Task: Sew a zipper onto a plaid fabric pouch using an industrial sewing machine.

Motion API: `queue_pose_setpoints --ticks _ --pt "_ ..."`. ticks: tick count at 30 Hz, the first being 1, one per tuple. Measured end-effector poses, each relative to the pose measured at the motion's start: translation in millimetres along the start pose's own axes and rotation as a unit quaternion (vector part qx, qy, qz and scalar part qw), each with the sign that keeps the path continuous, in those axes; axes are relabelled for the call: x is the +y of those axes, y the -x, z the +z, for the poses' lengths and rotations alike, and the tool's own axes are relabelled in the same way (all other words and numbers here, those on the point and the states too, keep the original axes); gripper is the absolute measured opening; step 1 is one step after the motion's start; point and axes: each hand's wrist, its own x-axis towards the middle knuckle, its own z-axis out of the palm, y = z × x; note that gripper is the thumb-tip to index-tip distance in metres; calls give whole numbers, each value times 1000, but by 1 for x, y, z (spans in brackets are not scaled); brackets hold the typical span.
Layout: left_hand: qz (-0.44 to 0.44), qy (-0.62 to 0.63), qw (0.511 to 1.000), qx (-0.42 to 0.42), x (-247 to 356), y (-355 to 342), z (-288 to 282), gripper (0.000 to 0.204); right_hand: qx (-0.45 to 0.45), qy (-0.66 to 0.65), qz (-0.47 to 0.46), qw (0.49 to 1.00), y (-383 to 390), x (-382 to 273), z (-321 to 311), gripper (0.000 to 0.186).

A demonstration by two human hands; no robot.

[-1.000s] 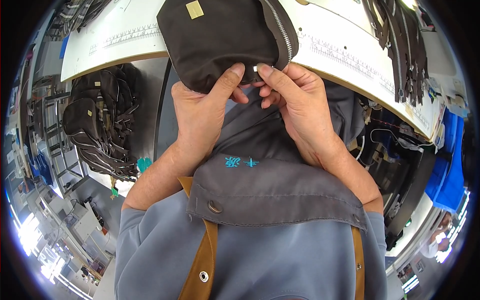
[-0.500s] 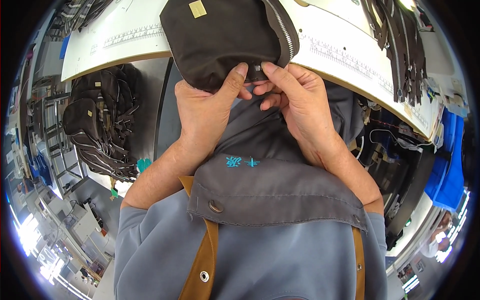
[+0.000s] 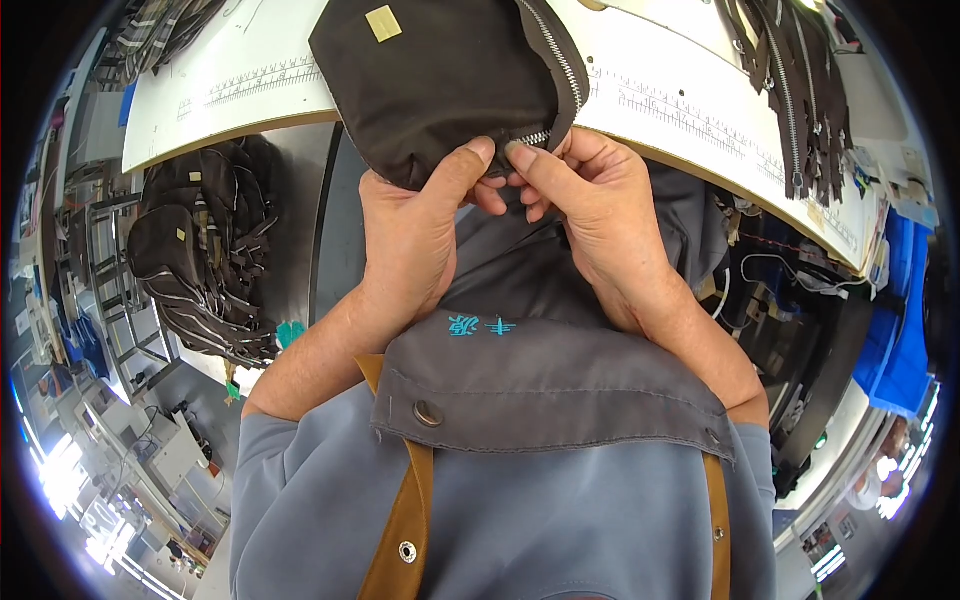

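A dark brown fabric pouch piece [image 3: 430,80] with a pale gold label [image 3: 383,23] hangs over the near edge of the white table. Along its right side runs a silver-toothed zipper [image 3: 556,55], which curves round toward the lower edge. My left hand [image 3: 430,210] pinches the fabric at the lower edge, thumb on top and fingers curled beneath. Close beside it, my right hand [image 3: 595,195] pinches the zipper's end, thumb on top. The thumbs almost meet, and the fingertips under the cloth are partly hidden.
The white table [image 3: 660,105] carries printed ruler markings. Several brown zipper strips [image 3: 795,100] lie at its far right. To the left, a stack of similar brown pouch pieces [image 3: 200,250] rests on a lower surface. A blue bin [image 3: 895,330] stands at the right.
My hands have shifted slightly left along with the pouch piece. More of the zipper's teeth now show beside my right thumb, and the lower edge is bunched between my thumbs.
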Motion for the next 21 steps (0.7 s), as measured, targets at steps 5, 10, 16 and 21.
queue_pose_setpoints --ticks 5,10,16,21 --pt "-39 45 998 0 4 1 5 13 -6 -16 -12 1000 2 -2 -2 21" --pt "-74 83 994 -15 5 -5 8 12 -14 -8 -28 999 2 0 -5 20" --pt "-26 21 999 -19 4 -8 11 16 -15 52 -66 996 1 -3 -10 26" --pt "-10 13 1000 -15 3 -9 16 16 -41 69 -36 996 3 -23 -17 37"
